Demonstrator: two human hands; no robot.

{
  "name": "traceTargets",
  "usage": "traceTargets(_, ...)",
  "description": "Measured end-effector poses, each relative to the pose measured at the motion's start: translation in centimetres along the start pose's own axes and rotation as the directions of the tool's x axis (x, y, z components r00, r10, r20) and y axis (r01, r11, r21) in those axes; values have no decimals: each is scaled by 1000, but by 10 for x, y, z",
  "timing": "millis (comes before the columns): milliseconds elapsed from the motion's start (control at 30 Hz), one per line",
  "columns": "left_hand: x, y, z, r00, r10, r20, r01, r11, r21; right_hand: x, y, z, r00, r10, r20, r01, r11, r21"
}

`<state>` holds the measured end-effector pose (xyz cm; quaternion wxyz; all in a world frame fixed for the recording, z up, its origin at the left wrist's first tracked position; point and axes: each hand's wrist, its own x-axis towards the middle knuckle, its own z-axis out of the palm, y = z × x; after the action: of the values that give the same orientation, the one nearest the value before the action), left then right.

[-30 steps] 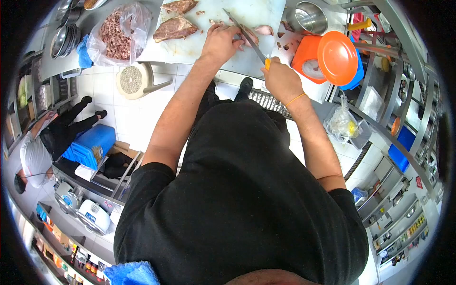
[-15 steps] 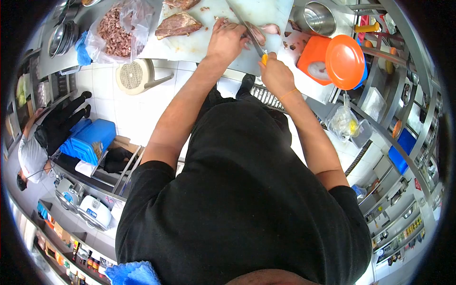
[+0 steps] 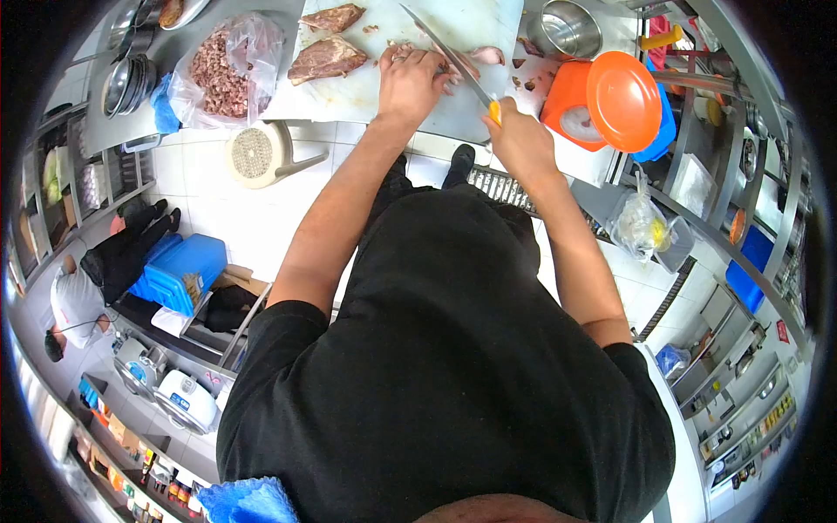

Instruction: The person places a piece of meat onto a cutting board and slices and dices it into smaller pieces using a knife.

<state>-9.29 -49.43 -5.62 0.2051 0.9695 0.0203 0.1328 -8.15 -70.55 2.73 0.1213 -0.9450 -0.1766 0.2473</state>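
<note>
My right hand (image 3: pixel 520 139) is wrapped round the yellow handle of a long knife (image 3: pixel 452 59), whose blade points up and left over the white cutting board (image 3: pixel 349 100). My left hand (image 3: pixel 410 83) presses down on a piece of meat (image 3: pixel 462 64) beside the blade, fingers bent and partly hiding it. Two larger brown meat pieces (image 3: pixel 326 59) lie on the board to the left. A small pale piece (image 3: pixel 488 56) rests right of the blade. Further left, a clear plastic bag (image 3: pixel 261 61) holds diced meat (image 3: pixel 220 78).
An orange scale (image 3: pixel 567 109) with a round orange plate (image 3: pixel 623 100) stands right of the board, below a steel pot (image 3: pixel 567 30). A beige stool (image 3: pixel 255 155) is on the floor. Another person (image 3: pixel 83 296) is at the far left, near a blue bin (image 3: pixel 187 270).
The view has shifted slightly back and forth. The knife stays beside my left fingers, with only a small change in its position. Both hands keep their hold.
</note>
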Motion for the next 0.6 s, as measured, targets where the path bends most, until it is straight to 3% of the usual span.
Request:
traceTargets(267, -4, -6, -2, 1000, 2, 25, -1, 999, -45, -41, 54, 10, 993, 62, -97, -76, 985, -157)
traceTargets(367, -3, 1, -6, 999, 35, 37, -33, 998, -59, -43, 64, 29, 993, 9, -120, -28, 988, -154)
traceTargets(600, -8, -10, -7, 996, -58, -68, 56, 998, -34, -33, 35, 36, 996, -29, -85, 22, 996, -83)
